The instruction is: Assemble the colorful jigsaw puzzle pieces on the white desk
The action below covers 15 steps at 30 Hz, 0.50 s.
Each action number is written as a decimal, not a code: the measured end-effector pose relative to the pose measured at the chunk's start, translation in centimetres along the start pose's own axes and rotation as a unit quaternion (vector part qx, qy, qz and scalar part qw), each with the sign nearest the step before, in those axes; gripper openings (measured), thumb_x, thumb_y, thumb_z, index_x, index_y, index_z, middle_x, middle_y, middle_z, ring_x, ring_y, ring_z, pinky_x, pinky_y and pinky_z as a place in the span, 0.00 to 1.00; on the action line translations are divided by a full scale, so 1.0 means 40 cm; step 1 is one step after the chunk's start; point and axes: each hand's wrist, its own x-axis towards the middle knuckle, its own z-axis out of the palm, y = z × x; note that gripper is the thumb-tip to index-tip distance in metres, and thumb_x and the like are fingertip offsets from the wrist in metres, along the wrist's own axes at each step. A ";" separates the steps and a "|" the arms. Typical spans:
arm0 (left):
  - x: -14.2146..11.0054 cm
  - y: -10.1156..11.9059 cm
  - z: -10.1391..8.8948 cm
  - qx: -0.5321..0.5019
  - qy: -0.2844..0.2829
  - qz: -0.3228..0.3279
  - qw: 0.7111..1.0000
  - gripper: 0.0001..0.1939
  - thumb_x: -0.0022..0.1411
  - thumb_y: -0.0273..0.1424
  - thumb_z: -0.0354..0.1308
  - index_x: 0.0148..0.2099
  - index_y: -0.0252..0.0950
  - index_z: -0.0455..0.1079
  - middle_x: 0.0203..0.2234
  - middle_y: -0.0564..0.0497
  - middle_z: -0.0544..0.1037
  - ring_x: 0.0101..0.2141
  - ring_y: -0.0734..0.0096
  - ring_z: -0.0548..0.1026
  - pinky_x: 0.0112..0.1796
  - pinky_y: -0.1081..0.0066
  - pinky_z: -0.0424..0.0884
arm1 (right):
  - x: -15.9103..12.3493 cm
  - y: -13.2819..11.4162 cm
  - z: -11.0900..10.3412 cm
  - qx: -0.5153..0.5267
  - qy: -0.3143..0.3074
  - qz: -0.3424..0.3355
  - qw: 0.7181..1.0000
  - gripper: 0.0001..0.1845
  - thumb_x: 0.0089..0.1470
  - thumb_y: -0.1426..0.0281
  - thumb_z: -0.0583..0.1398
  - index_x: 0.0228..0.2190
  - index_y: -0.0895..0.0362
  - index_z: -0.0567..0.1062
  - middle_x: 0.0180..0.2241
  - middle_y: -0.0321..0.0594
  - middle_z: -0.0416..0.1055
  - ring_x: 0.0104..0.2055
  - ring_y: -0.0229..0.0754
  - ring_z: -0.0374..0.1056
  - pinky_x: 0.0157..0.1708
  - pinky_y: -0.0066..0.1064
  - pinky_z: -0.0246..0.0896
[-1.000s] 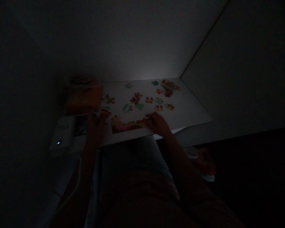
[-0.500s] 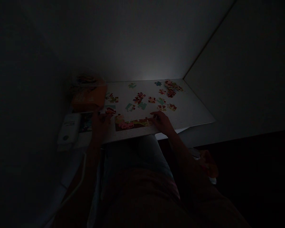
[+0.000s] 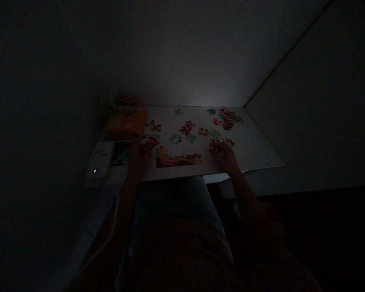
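Note:
The scene is very dim. On the white table a partly joined strip of jigsaw puzzle [image 3: 179,160], with pink shapes over a dark lower edge, lies between my hands. To its left is my left hand [image 3: 140,157], its fingers apart beside a loose red and white puzzle piece [image 3: 152,141]; whether it touches that piece I cannot tell. Right of the strip, my right hand [image 3: 226,156] has bent fingers slightly apart, close to loose pieces at its fingertips. No held piece shows in either hand. Green puzzle pieces [image 3: 190,138] and red ones [image 3: 187,127] lie farther back.
An orange box [image 3: 124,125] stands at the back left, with a clear bag of dark contents on top. In front are a dark printed picture [image 3: 121,154] and a white device [image 3: 99,158] with a small light. A puzzle-piece pile [image 3: 231,118] lies back right, near the wall.
The view has shifted slightly, moving everything rightward. My right hand has moved right, away from the strip's end toward the loose pieces. A light now shows on the white device.

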 end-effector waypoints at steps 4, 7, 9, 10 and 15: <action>0.002 -0.003 0.000 -0.002 -0.003 -0.001 1.000 0.32 0.68 0.41 0.74 0.69 0.38 0.72 0.43 0.48 0.86 0.31 0.70 0.80 0.35 0.69 0.76 | 0.039 0.112 -0.086 -0.051 0.071 0.052 0.995 0.24 0.65 0.47 0.68 0.49 0.52 0.85 0.47 0.54 0.82 0.43 0.56 0.74 0.45 0.51 0.72; 0.009 -0.003 -0.001 0.013 0.001 -0.005 1.000 0.31 0.69 0.40 0.74 0.69 0.38 0.72 0.43 0.47 0.85 0.31 0.70 0.80 0.36 0.67 0.76 | 0.064 0.194 -0.151 -0.081 0.115 0.115 0.983 0.26 0.64 0.45 0.67 0.46 0.54 0.84 0.43 0.58 0.80 0.40 0.58 0.74 0.45 0.55 0.69; 0.014 -0.002 0.000 0.019 -0.001 -0.018 1.000 0.31 0.69 0.40 0.74 0.69 0.38 0.72 0.45 0.46 0.86 0.31 0.69 0.80 0.37 0.66 0.77 | 0.068 0.228 -0.178 -0.103 0.120 0.148 0.976 0.26 0.64 0.43 0.68 0.44 0.53 0.84 0.41 0.57 0.80 0.40 0.59 0.73 0.46 0.56 0.69; 0.015 0.000 -0.001 0.018 -0.002 -0.024 1.000 0.33 0.69 0.40 0.75 0.70 0.38 0.72 0.46 0.46 0.86 0.32 0.69 0.80 0.38 0.65 0.77 | 0.067 0.238 -0.186 -0.110 0.117 0.158 0.974 0.26 0.63 0.42 0.69 0.43 0.52 0.84 0.41 0.56 0.80 0.40 0.58 0.74 0.46 0.55 0.70; 0.017 0.005 -0.007 0.052 -0.018 -0.030 0.998 0.39 0.66 0.44 0.76 0.73 0.37 0.71 0.49 0.45 0.86 0.34 0.67 0.82 0.38 0.64 0.79 | 0.042 0.240 -0.172 -0.157 0.072 0.109 0.979 0.31 0.63 0.38 0.69 0.49 0.51 0.88 0.47 0.52 0.83 0.48 0.59 0.79 0.56 0.56 0.74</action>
